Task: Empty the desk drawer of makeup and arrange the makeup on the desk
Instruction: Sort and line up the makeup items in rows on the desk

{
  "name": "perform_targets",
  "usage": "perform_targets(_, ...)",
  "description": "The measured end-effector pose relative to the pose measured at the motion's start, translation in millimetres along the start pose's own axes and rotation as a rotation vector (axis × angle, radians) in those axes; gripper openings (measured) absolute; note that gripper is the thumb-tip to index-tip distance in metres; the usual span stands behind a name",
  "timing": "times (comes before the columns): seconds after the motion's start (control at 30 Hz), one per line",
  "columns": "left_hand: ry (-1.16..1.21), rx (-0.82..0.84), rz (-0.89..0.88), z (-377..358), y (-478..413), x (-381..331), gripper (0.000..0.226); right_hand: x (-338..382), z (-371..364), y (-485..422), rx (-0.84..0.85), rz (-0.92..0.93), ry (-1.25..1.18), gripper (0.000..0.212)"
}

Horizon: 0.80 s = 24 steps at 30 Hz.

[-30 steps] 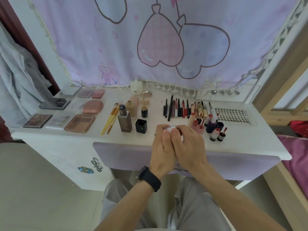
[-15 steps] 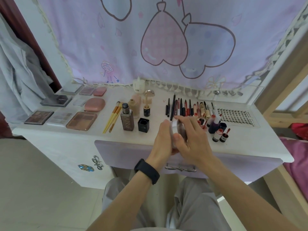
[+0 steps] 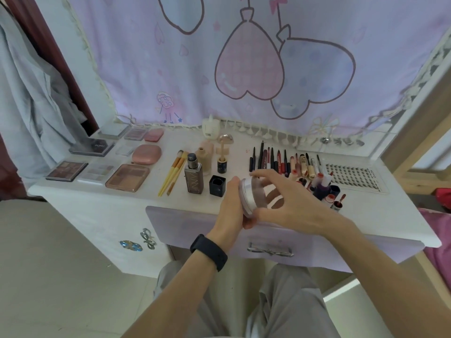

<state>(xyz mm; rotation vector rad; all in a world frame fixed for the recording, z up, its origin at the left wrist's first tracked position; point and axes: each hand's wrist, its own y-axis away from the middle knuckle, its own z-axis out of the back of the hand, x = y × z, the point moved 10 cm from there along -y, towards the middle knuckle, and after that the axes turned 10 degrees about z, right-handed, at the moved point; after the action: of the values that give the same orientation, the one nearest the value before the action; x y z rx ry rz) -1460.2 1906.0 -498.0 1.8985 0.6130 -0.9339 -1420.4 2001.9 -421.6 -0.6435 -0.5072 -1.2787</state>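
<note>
Surroundings as you see them: fabric, timber, floor.
At your 12 o'clock hangs a lilac curtain [image 3: 170,69] printed with a pink heart balloon [image 3: 249,67] and a blue heart balloon [image 3: 317,79] touching at their sides; a small doodle figure [image 3: 166,102] sits at 11 o'clock, and a cream tasselled trim [image 3: 268,135] runs along the hem. At 9 to 10 o'clock you have a pale grey garment [image 3: 31,98] hanging against a dark red panel [image 3: 56,52]. At 3 o'clock stands a light wooden frame [image 3: 419,125], with pink bedding [image 3: 436,242] below it. At 8 o'clock note a silver bow ornament [image 3: 147,237] just beside a blue bow ornament [image 3: 130,245], above pale floor tiles [image 3: 61,284].
</note>
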Motion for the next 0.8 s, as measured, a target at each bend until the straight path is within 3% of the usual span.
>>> perform_targets(0.17,-0.025,0.061,-0.071,-4,9,-20,0.067,14,7,-10,0.017,-0.005,0.002,0.091)
perform_targets(0.3,-0.051,0.03,-0.079,1,14,-28,0.066,22,17,-14,0.047,-0.016,0.094,0.068)
perform_targets(0.47,0.041,0.074,-0.004,6,15,-29,0.053,44,34,-16,0.047,0.12,0.164,0.075)
perform_targets(0.63,0.054,0.155,-0.035,11,23,-38,0.048,39,57,-13,-0.045,0.083,-0.095,0.08)
perform_targets(0.8,-0.001,0.206,-0.117,13,37,-59,0.063,27,62,-10,-0.128,0.004,-0.32,0.076)
